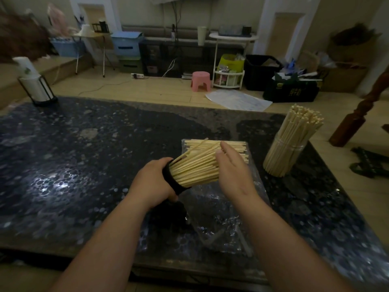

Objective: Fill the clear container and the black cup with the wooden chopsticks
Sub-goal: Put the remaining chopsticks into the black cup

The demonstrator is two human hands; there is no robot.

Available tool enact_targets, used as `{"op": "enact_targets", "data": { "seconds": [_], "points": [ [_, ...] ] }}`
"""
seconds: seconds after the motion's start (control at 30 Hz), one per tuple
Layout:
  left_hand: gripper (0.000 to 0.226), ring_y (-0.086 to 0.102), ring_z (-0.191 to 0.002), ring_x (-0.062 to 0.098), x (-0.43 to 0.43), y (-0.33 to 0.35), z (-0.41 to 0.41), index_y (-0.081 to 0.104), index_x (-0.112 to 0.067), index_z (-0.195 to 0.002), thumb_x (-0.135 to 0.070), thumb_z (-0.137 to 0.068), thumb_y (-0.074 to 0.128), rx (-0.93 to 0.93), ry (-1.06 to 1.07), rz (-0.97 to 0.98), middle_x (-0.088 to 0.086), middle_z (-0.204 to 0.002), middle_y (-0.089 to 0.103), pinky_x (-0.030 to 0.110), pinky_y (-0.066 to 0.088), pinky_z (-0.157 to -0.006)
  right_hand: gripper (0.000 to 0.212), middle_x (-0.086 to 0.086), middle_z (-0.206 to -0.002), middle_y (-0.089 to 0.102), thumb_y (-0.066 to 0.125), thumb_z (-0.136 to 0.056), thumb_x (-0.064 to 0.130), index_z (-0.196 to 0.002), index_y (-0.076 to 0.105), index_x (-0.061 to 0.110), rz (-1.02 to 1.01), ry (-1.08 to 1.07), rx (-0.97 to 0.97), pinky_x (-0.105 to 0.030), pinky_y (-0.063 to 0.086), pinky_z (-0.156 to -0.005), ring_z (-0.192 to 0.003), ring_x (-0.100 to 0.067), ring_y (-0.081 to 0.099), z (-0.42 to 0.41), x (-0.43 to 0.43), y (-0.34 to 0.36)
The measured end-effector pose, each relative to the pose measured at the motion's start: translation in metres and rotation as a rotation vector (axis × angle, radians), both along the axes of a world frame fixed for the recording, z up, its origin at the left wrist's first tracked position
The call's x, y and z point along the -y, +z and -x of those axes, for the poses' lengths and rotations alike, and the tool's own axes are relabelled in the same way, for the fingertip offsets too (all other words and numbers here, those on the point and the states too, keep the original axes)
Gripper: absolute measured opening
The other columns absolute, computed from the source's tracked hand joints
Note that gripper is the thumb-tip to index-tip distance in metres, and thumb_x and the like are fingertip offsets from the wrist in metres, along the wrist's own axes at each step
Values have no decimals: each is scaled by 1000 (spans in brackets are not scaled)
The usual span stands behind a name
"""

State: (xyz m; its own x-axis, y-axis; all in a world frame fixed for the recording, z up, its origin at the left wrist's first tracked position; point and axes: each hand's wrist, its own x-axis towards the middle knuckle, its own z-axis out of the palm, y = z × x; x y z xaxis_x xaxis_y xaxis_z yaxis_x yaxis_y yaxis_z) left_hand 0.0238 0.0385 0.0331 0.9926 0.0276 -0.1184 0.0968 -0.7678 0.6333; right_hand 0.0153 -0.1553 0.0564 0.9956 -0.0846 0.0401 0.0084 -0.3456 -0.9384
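Nearly there, by the look of things. Clear container (pixel 284 159) standing at the right side of the dark speckled table (pixel 84 154), well apart from both hands, crammed with wooden chopsticks (pixel 299 127) fanning out above its rim: judged full.

Black cup (pixel 172 181) tipped on its side, mouth toward the right, gripped round its body by the left hand (pixel 154 180), fingers curled about it. Packed too, with a thick bundle (pixel 195 167) sticking out of it and one or two sticks straying upward.

Right hand (pixel 233 171) spread, fingers straight and close together, laid against the far ends of that bundle, pinching nothing; probably evening or tamping the ends.

Just behind the cup, leftover chopsticks (pixel 195 143) lying flat on a crinkled plastic bag (pixel 221 218).

Left to do, as a guess: squeeze in whatever else fits, square the bundle, set the cup upright on the table. Cannot tell whether any room remains in the cup.
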Motion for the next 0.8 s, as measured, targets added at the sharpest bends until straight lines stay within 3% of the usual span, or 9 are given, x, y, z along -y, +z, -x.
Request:
{"op": "enact_targets", "data": {
  "seconds": [0.17, 0.23, 0.3, 0.37, 0.43, 0.6, 0.67, 0.73, 0.8],
  "points": [
    [96, 53, -117, 21, -2, 1, 0, 53, -35, -138, -16, -53, 94, -4, 9, -17, -4, -122, 53, 35, 46, -92, 49, 10, -157, 34, 36, -107, 37, -153, 36, 23, -14, 24, 1, -17, 18, -108, -143, -5, 28, 1, 1, -1],
    [98, 54, -117, 23, -3, 1, -1, 53, -33, -139, -16, -52, 94, 5, 30, 2, -2, -124, 54, 36, 47, -94, 41, 10, -143, 48, 36, -107, 33, -145, 48, 25, -112, -65, 50, -19, 28, -102, -132, -6, 41, 1, 4, 1],
    [96, 54, -116, 24, -5, 1, -2, 53, -33, -138, -13, -53, 94, 15, 71, 34, -1, -124, 55, 35, 46, -92, 27, 8, -116, 62, 40, -105, 26, -119, 63, 23, -127, -152, 101, -26, 41, -85, -107, -8, 54, 1, 9, 1],
    [94, 55, -113, 23, -7, 1, -3, 55, -32, -135, -12, -52, 94, 31, 111, 61, -1, -120, 55, 34, 46, -90, 19, -1, -90, 62, 47, -100, 19, -93, 64, 13, -6, -156, 82, -31, 42, -69, -82, -13, 54, 0, 16, -4],
    [92, 58, -110, 23, -8, 1, -4, 58, -31, -131, -13, -48, 94, 48, 145, 82, -2, -117, 59, 40, 50, -92, 18, -6, -78, 60, 52, -96, 16, -84, 62, 5, 141, -86, -6, -32, 40, -62, -72, -17, 52, 0, 22, -16],
    [93, 59, -113, 25, -8, 1, -6, 57, -31, -134, -12, -50, 94, 67, 220, 171, -1, -121, 62, 49, 51, -97, 18, -2, -72, 70, 56, -90, 15, -74, 64, 14, 315, 73, -218, -38, 52, -67, -67, -20, 63, 2, 25, -43],
    [92, 59, -112, 26, -9, 0, -7, 57, -32, -133, -13, -51, 94, 71, 248, 210, -1, -122, 62, 49, 51, -97, 18, 4, -78, 72, 55, -91, 17, -79, 69, 20, 446, 198, -300, -35, 55, -74, -75, -17, 66, 2, 24, -53],
    [89, 60, -109, 26, -10, -2, -9, 58, -33, -130, -15, -51, 95, 76, 282, 243, -2, -119, 63, 48, 52, -94, 25, 4, -107, 68, 51, -93, 19, -106, 71, 26, 587, 328, -338, -30, 50, -89, -102, -18, 63, 2, 21, -64],
    [86, 61, -107, 25, -11, -4, -11, 59, -35, -126, -16, -50, 95, 80, 322, 276, -3, -116, 64, 49, 53, -93, 47, 2, -144, 49, 49, -95, 17, -139, 54, 33, 675, 401, -289, -28, 35, -108, -134, -20, 45, 2, 18, -77]
  ]
}}
